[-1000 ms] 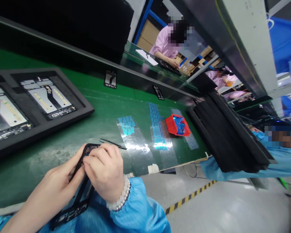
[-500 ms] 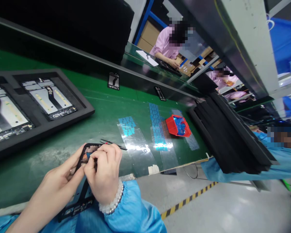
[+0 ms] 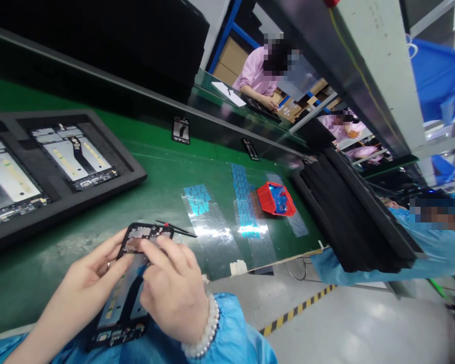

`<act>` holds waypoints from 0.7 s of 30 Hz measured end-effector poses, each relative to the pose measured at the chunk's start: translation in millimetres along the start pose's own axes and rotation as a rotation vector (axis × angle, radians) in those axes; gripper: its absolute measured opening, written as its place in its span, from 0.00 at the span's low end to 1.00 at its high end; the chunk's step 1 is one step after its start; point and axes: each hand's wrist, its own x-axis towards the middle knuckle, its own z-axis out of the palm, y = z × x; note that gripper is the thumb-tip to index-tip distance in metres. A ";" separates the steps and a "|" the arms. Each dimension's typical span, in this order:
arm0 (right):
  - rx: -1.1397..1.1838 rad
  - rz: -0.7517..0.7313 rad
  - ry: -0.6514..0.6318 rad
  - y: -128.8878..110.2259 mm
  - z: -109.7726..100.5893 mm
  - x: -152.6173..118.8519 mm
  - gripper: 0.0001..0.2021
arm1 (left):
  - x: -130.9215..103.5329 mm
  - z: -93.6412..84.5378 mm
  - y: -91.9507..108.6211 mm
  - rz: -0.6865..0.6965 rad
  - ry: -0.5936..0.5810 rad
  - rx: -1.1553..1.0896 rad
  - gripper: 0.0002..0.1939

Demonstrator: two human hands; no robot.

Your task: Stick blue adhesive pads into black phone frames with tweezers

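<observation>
Head view: hands on flat, black-rimmed phone.

Phone assembly: one, open-faced, elongated, with rounded corners and a black frame. Clasped along its upper side in the left hand; touched near the upper end by fingers of the right hand, partly hidden by both. Upper section: grey, fitted with small components, plus a copper-brown patch. Middle: silvery plate bearing a pale yellowish strip and a broad black ribbon cable, lengthwise; small blue patch near the cable's upper part. Lower end: dark circuit strip. Pose: inner face visible, aslant, upper end away from the wearer, lower end above blue clothing.
</observation>
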 end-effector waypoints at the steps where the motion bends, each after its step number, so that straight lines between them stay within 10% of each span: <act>1: -0.065 -0.095 -0.026 0.1 5.5 1.2 0.06 | -1.1 0.4 -0.3 -0.062 -0.017 -0.043 0.44; 9: -0.237 -0.549 -0.189 16.8 0.6 13.4 0.06 | -5.1 -3.7 7.4 -0.286 -0.113 -0.189 0.47; 21: -0.196 -0.526 -0.154 18.4 -1.0 7.5 0.07 | -13.2 -6.0 2.1 0.029 -0.186 0.095 0.35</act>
